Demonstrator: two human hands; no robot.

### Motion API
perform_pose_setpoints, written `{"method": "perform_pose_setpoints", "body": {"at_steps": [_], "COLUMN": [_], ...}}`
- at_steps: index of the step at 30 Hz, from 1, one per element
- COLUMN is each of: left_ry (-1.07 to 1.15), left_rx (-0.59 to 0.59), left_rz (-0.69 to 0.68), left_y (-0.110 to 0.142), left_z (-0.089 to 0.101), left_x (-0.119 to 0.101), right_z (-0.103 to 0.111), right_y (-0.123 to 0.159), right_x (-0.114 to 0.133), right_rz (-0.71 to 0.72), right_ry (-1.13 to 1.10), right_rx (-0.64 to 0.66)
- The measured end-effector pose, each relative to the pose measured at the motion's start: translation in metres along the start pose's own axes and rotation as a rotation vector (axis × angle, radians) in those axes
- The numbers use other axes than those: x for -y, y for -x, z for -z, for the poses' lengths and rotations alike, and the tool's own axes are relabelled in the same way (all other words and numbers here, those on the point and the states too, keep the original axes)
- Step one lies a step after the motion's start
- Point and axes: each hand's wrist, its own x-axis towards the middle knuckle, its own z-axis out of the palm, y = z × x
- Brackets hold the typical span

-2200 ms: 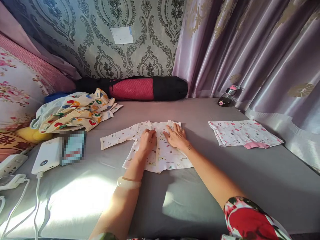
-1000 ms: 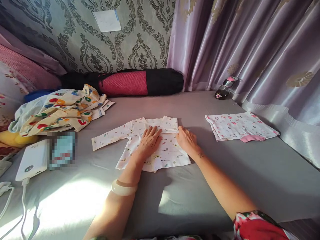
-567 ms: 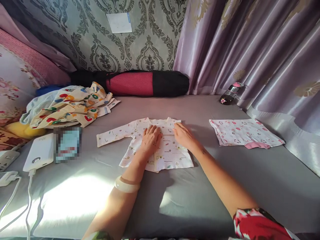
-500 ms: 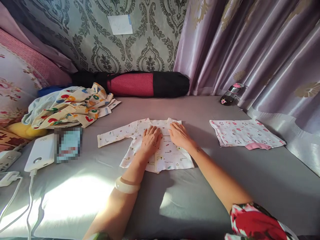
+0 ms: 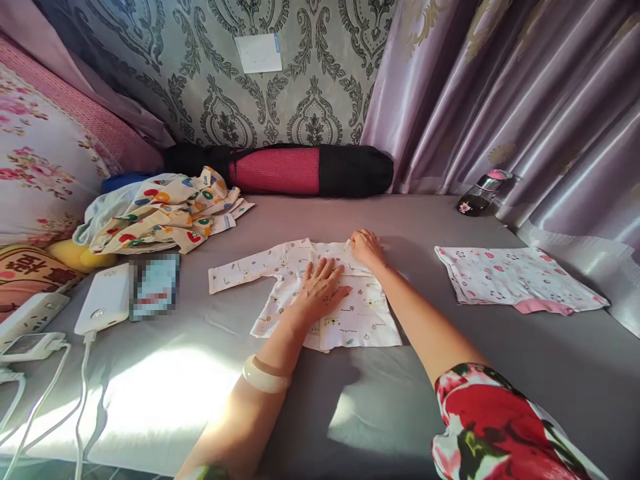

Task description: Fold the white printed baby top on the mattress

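A small white baby shirt (image 5: 277,313) with a tiny print lies front up on the grey sheet. Its left-side sleeve is stretched out to the left, while the other sleeve does not show. My left hand (image 5: 323,290) rests flat on the chest of the shirt, fingers spread. At the upper right shoulder, my right hand (image 5: 367,250) has its fingers curled down on the fabric edge. The fingertips are partly hidden there. A pale bangle (image 5: 265,375) circles my left wrist.
A folded floral garment (image 5: 515,277) lies to the right, with a bottle (image 5: 483,193) behind it. Crumpled clothes (image 5: 165,210), a power bank (image 5: 105,297), a pixelated object (image 5: 155,287) and a power strip (image 5: 35,317) with cables are left. A black-and-red roll (image 5: 275,170) lies along the wall.
My right hand has moved from the chest to the shirt's upper right shoulder, and its fingers have curled. My left hand stays on the chest, fingers more spread. The view has shifted slightly left.
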Motion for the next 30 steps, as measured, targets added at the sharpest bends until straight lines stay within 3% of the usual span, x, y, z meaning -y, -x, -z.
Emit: {"method": "perform_pose_setpoints", "body": {"at_steps": [4,7,12,15,18,30], "left_ry": [-0.001,-0.004,-0.05,-0.077,-0.111,-0.174], "left_rx": [0.009,-0.002,-0.084,-0.117,-0.074,-0.05], "left_rz": [0.007,0.0,0.068,0.159,0.189,0.19], "left_y": [0.0,0.0,-0.001,-0.002,-0.001,0.0], "left_z": [0.001,0.001,0.0,0.0,-0.001,-0.004], "left_x": [0.0,0.0,0.002,0.003,0.002,0.004], "right_z": [-0.008,-0.006,-0.003,-0.009,-0.016,-0.018], "right_y": [0.004,0.008,0.032,0.053,0.067,0.069], "right_x": [0.003,0.005,0.013,0.018,0.017,0.014], "right_rz": [-0.008,-0.014,0.09,0.153,0.158,0.13], "right_ry": [0.032,0.03,0.041,0.033,0.036,0.039], "right_rx": [-0.08,-0.061,-0.071,-0.013,0.033,0.06]}}
